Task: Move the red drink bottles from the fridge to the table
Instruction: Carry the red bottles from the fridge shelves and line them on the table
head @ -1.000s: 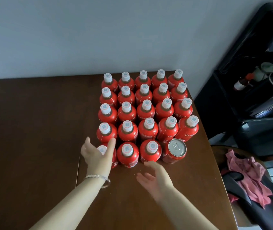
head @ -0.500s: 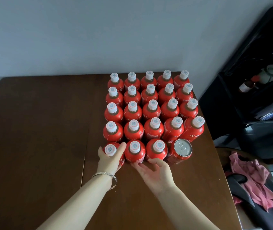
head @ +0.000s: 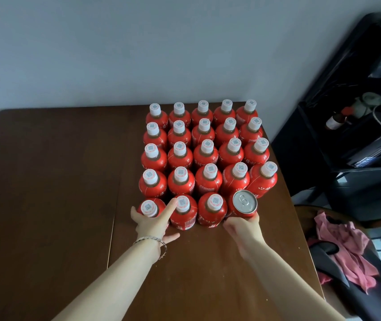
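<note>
The red drink bottles point(head: 205, 154) stand upright on the dark brown wooden surface point(head: 45, 181), packed shoulder to shoulder in a square block. Each has a rounded glossy red body, a dark neck ring and a white ribbed cap printed with a small square code. The block's near right corner holds a red can point(head: 244, 202), a plain cylinder with a flat brushed-silver lid and pull tab. Three bottles fill the row to the left of the can, and four full rows of five stand behind it. At the far left end of the can's row, the corner bottle point(head: 148, 208) sits in the grip of the left hand point(head: 153, 222), thumb on its outer side and forefinger pushed up between it and its neighbour. The right hand point(head: 242, 228) wraps the can's near side low down, thumb to its left and fingers curled round its right. A thin metal bracelet point(head: 152, 239) circles the left wrist. Right of the can, past the surface's edge, a crumpled pink cloth point(head: 347, 246) lies over something dark. Behind and right of the can rises a glossy black cabinet point(head: 347, 135), and behind it a smooth pale grey wall point(head: 115, 54).
</note>
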